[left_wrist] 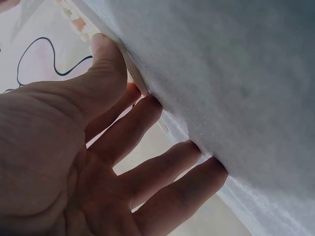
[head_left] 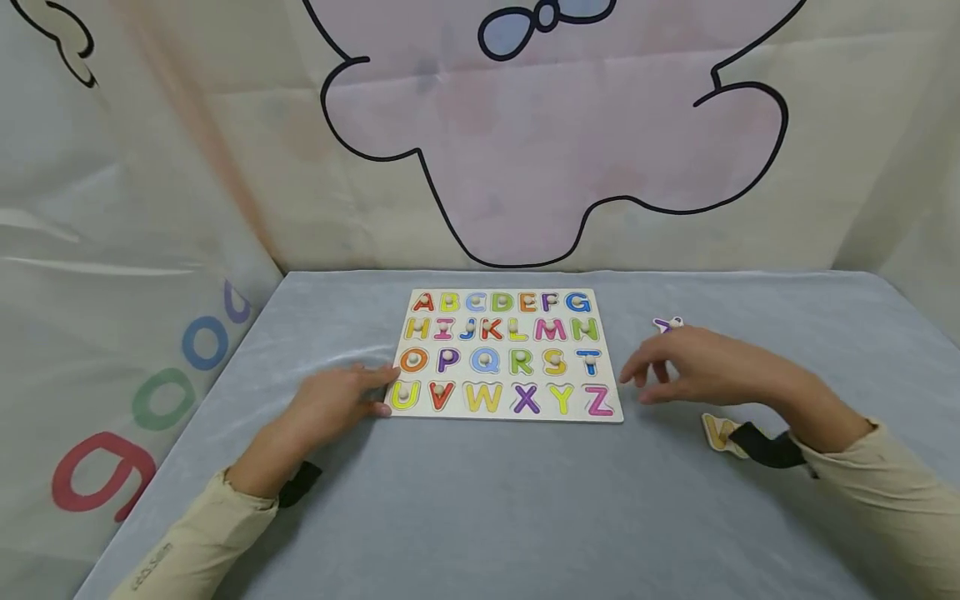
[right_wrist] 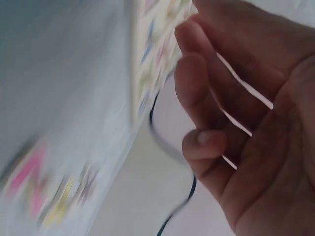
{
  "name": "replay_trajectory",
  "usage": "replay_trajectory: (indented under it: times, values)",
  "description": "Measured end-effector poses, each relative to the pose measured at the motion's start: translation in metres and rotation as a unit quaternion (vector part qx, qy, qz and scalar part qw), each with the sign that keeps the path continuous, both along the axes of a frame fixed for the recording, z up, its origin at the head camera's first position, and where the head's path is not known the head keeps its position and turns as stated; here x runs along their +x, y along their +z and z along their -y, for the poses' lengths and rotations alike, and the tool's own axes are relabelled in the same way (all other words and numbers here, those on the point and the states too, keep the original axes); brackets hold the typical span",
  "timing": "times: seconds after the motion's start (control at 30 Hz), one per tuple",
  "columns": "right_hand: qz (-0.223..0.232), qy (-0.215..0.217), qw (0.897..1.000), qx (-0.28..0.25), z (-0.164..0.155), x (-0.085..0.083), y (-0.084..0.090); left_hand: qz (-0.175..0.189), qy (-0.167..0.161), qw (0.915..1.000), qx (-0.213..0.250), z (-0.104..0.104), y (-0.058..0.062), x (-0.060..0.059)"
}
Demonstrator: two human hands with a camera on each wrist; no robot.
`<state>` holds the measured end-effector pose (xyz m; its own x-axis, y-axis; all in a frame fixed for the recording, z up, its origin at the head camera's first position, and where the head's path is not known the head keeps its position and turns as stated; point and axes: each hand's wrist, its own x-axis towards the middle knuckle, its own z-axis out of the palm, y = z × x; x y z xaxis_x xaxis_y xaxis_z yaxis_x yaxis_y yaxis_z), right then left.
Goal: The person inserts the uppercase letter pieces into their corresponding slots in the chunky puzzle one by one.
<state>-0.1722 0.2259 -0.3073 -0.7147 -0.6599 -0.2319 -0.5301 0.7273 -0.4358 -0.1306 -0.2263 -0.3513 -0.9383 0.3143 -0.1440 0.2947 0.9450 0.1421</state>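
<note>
A white alphabet puzzle board [head_left: 510, 426] lies flat on the table, its knobbed letters in rows. In the bottom row, the U and V carry knobs; the W, X, Y and Z show none. My left hand [head_left: 330, 404] touches the board's left edge near the lower corner, with fingers extended and fingertips down at the cloth in the left wrist view. Just right of the board, my right hand [head_left: 693, 367] hovers over the table. Its fingers are loosely bent and hold nothing in the right wrist view.
A purple letter piece [head_left: 662, 325] is partly hidden behind the right hand. Near the right wrist lies a yellow W piece [head_left: 722, 435], partly covered by the black strap [head_left: 768, 447]. A pink letter piece [right_wrist: 29, 174] shows blurred in the right wrist view. Printed curtains enclose the table.
</note>
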Motion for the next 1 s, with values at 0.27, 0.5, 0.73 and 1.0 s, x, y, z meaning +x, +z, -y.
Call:
replay_trajectory:
  times: [0.27,0.5,0.73,1.0]
  values:
    - [0.023,0.008,0.999,-0.031,-0.07,0.006,-0.006,0.015,0.013,0.9998,0.008,-0.003,-0.002,0.0]
    - [0.119,0.069,0.99,-0.041,-0.092,0.004,-0.014,0.014,0.017,0.9997,0.008,-0.003,-0.003,0.0]
    - [0.145,0.057,0.988,-0.013,-0.094,-0.002,-0.021,-0.003,0.005,1.0,0.003,-0.001,-0.002,0.001]
    - [0.159,0.05,0.986,-0.018,-0.094,-0.005,-0.026,0.012,0.017,0.9998,0.005,-0.003,0.0,0.001]
